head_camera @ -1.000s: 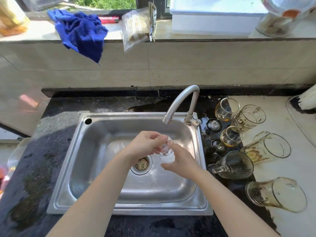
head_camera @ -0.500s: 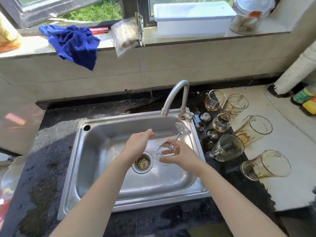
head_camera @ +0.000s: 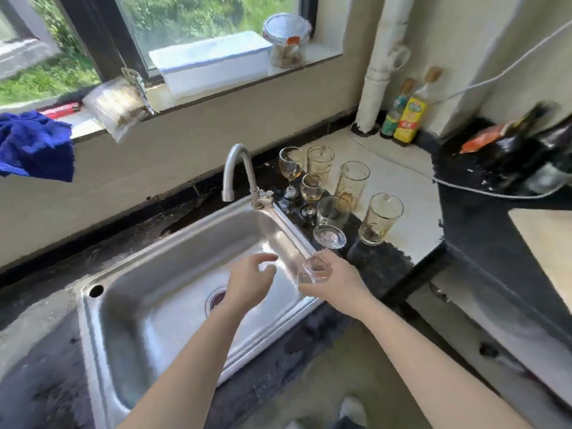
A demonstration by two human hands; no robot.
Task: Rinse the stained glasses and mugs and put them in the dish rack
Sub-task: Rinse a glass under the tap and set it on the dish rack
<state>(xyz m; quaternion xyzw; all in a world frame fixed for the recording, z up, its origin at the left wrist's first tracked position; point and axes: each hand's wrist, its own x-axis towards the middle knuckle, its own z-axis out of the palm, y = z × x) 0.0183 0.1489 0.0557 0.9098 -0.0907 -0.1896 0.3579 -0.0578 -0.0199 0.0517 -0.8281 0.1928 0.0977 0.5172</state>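
The dark bench [head_camera: 37,360] fills the lower left of the frame, with the steel sink [head_camera: 148,311] set in it and stained glasses [head_camera: 352,181] standing right of centre beside the tap [head_camera: 236,165]. Over the basin the left hand [head_camera: 249,284] hovers, fingers loosely spread and empty; the right hand [head_camera: 332,281], at the sink's right rim, grips the bowl of an upturned wine glass [head_camera: 329,237], foot uppermost.

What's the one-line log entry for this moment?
right hand: holds wine glass, foot up | left hand: open, above sink | stained glasses: on counter
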